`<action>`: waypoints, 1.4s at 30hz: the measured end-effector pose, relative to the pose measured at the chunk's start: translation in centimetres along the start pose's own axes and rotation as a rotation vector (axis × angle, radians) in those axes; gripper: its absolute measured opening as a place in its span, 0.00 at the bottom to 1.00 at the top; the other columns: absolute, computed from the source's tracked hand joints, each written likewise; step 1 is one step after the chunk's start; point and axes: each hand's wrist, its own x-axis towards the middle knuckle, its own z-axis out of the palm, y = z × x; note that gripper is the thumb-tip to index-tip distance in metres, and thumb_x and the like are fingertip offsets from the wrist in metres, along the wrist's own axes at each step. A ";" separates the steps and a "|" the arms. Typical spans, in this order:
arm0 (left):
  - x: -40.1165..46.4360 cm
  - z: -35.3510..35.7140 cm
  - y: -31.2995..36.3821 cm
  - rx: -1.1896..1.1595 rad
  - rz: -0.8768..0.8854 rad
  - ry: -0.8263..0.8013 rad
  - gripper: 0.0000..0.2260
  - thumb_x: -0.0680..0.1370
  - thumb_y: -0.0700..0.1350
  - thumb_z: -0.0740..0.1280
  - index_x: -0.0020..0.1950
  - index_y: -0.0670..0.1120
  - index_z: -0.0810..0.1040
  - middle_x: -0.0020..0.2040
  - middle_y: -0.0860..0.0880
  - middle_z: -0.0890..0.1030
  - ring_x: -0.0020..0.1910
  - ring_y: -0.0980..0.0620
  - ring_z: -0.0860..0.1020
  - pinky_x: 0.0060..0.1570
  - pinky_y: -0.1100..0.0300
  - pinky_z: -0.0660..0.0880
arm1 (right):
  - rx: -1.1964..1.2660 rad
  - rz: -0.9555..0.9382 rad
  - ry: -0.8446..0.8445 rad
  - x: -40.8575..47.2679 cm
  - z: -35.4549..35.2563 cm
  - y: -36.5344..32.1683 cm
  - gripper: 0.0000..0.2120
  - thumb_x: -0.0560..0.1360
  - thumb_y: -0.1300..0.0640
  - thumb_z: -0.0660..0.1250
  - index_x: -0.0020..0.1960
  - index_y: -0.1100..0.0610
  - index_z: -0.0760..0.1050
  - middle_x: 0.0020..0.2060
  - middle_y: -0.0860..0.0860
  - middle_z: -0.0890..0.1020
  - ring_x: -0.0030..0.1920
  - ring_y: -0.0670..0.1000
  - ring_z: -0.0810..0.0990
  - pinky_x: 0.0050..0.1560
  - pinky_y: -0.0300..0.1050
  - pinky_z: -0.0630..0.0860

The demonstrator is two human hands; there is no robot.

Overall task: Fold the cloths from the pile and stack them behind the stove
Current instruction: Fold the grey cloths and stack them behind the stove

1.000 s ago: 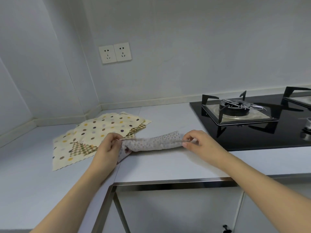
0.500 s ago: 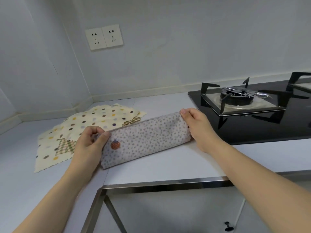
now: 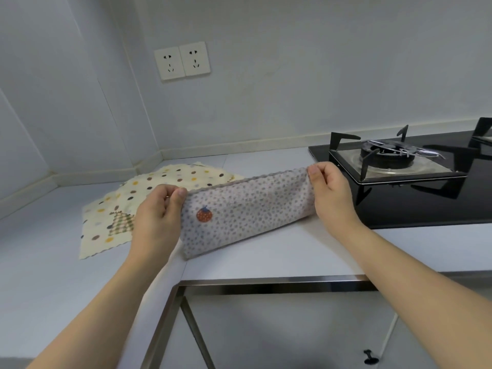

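Left hand [image 3: 157,214] pinching the upper left corner of the grey dotted cloth [image 3: 247,209], thumb on the front, fingers curled out of sight behind. Right hand [image 3: 332,193] pinching the upper right corner likewise. Cloth held up in a long band, lower edge resting on the white counter [image 3: 266,257], just left of the stove [image 3: 399,166]. Cream polka-dot pile [image 3: 119,209] flat at left, partly hidden behind the left hand. Stove cut off at the right edge. Layers in the pile not countable.
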 end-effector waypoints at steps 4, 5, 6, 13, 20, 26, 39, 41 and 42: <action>-0.4 0.1 1.3 -0.085 -0.001 -0.047 0.14 0.82 0.50 0.59 0.45 0.42 0.76 0.40 0.43 0.80 0.35 0.59 0.77 0.32 0.67 0.73 | 0.007 0.052 0.096 0.4 -0.2 -1.3 0.09 0.82 0.54 0.57 0.52 0.58 0.73 0.42 0.47 0.77 0.41 0.40 0.74 0.43 0.32 0.70; -0.4 0.2 1.8 -0.158 -0.024 -0.075 0.16 0.82 0.50 0.59 0.44 0.40 0.76 0.39 0.41 0.81 0.34 0.59 0.78 0.31 0.68 0.73 | 0.009 0.061 0.119 0.8 -0.4 -2.1 0.09 0.82 0.54 0.57 0.53 0.58 0.73 0.44 0.48 0.77 0.44 0.43 0.74 0.44 0.36 0.70; -0.4 0.3 2.2 -0.253 -0.064 -0.116 0.18 0.82 0.51 0.59 0.44 0.37 0.76 0.39 0.39 0.81 0.34 0.55 0.80 0.32 0.65 0.75 | -0.012 0.060 0.133 1.3 -0.6 -2.9 0.10 0.82 0.53 0.56 0.53 0.57 0.72 0.45 0.49 0.77 0.46 0.46 0.74 0.44 0.39 0.69; -0.1 0.0 1.4 -0.533 -0.286 -0.467 0.13 0.76 0.46 0.68 0.58 0.43 0.73 0.34 0.45 0.76 0.31 0.49 0.71 0.32 0.56 0.71 | -0.793 0.038 -0.222 4.3 -1.3 -4.2 0.08 0.83 0.54 0.51 0.50 0.58 0.65 0.47 0.58 0.77 0.49 0.59 0.76 0.42 0.47 0.64; -1.3 0.9 -0.7 0.218 -0.012 -0.343 0.07 0.82 0.45 0.57 0.49 0.53 0.73 0.40 0.49 0.78 0.35 0.48 0.74 0.34 0.58 0.70 | -1.115 0.163 -0.336 2.2 1.1 1.1 0.13 0.84 0.52 0.45 0.58 0.58 0.63 0.57 0.59 0.77 0.55 0.62 0.76 0.43 0.50 0.67; -2.7 3.8 1.8 0.323 0.015 -0.545 0.08 0.78 0.54 0.64 0.44 0.51 0.75 0.38 0.51 0.79 0.37 0.54 0.75 0.35 0.59 0.70 | -1.125 0.054 -0.368 3.1 1.1 2.3 0.11 0.84 0.51 0.46 0.51 0.57 0.62 0.51 0.59 0.79 0.46 0.60 0.76 0.40 0.49 0.65; -3.5 4.7 1.6 0.584 0.188 -0.475 0.09 0.80 0.52 0.62 0.44 0.49 0.72 0.44 0.52 0.74 0.44 0.51 0.74 0.45 0.56 0.73 | -1.102 0.140 -0.350 3.3 1.3 2.4 0.11 0.80 0.54 0.49 0.53 0.59 0.67 0.52 0.58 0.79 0.46 0.59 0.75 0.42 0.48 0.65; -3.7 4.9 1.5 0.610 0.235 -0.475 0.08 0.81 0.50 0.59 0.45 0.48 0.71 0.45 0.51 0.73 0.45 0.50 0.74 0.46 0.55 0.73 | -1.120 0.123 -0.364 3.3 1.3 2.5 0.10 0.80 0.56 0.50 0.55 0.59 0.66 0.52 0.58 0.79 0.50 0.60 0.77 0.42 0.48 0.65; -3.8 4.9 1.6 0.625 0.260 -0.471 0.07 0.82 0.49 0.58 0.46 0.48 0.70 0.46 0.51 0.73 0.46 0.50 0.74 0.47 0.55 0.72 | -1.120 0.117 -0.366 3.2 1.2 2.5 0.10 0.80 0.56 0.50 0.56 0.59 0.66 0.52 0.58 0.79 0.49 0.60 0.77 0.42 0.49 0.65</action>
